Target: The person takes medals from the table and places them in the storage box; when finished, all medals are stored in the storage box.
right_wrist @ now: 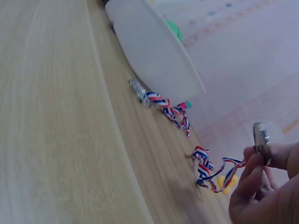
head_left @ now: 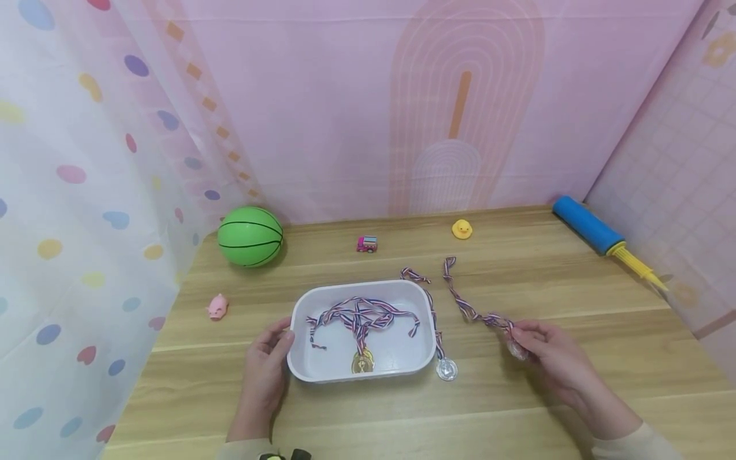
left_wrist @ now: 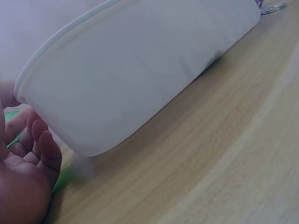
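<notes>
A white plastic tub (head_left: pixel 322 368) stands on the table, holding gold medals (head_left: pixel 363 361) with striped ribbons. At its left end my left hand (head_left: pixel 268 361) grips the rim, thumb on top and fingers curled beside the wall (left_wrist: pixel 103 84). My right hand (head_left: pixel 554 361) is off to the right of the tub and pinches a silver medal (right_wrist: pixel 261 140) between thumb and fingers. From that medal a red, white and blue ribbon (head_left: pixel 467 310) trails away across the table. Another silver medal (head_left: pixel 446 368) lies just against the tub's right side, its ribbon (right_wrist: pixel 166 108) running behind it.
Along the back are a green ball (head_left: pixel 250 236), a small pink toy truck (head_left: pixel 367 244) and a yellow rubber duck (head_left: pixel 462 229). A pink toy pig (head_left: pixel 217 307) sits at the left. A blue and yellow hand pump (head_left: pixel 592 227) lies at the far right.
</notes>
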The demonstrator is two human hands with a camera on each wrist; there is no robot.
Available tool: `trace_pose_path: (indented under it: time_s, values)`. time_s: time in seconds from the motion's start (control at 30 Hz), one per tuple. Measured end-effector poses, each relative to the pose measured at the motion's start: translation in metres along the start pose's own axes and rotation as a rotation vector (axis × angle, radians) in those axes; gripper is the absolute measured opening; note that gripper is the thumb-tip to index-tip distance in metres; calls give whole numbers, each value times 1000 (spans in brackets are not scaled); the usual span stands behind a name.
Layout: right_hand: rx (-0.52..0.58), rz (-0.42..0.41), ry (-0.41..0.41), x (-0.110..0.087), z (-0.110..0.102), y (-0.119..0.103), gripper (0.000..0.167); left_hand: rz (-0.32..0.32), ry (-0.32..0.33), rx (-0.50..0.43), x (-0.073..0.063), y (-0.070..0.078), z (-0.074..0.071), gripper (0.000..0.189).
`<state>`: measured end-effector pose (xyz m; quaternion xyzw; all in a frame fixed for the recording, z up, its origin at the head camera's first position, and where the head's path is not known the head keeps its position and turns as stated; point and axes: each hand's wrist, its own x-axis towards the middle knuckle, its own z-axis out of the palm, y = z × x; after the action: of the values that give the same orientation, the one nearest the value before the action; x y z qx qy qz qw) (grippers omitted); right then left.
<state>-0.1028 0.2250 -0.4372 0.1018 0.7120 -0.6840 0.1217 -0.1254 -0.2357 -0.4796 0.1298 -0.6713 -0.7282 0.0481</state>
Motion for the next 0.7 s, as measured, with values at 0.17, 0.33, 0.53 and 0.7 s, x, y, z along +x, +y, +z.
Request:
trace_pose_path:
  time_s: [0.17, 0.33, 0.53, 0.7]
  values:
    - [94, 33, 0, -3, 1, -3, 14, 1, 4, 1, 0, 0, 0, 33]
    - [144, 55, -19, -2, 4, -5, 7, 12, 9, -17, 1, 0, 1, 33]
    - [181, -16, -110, -4, 7, -7, 4, -4, 7, 11, 0, 1, -1, 35]
    - [174, -105, -171, -4, 7, -13, 15, 3, 6, 10, -1, 1, 0, 35]
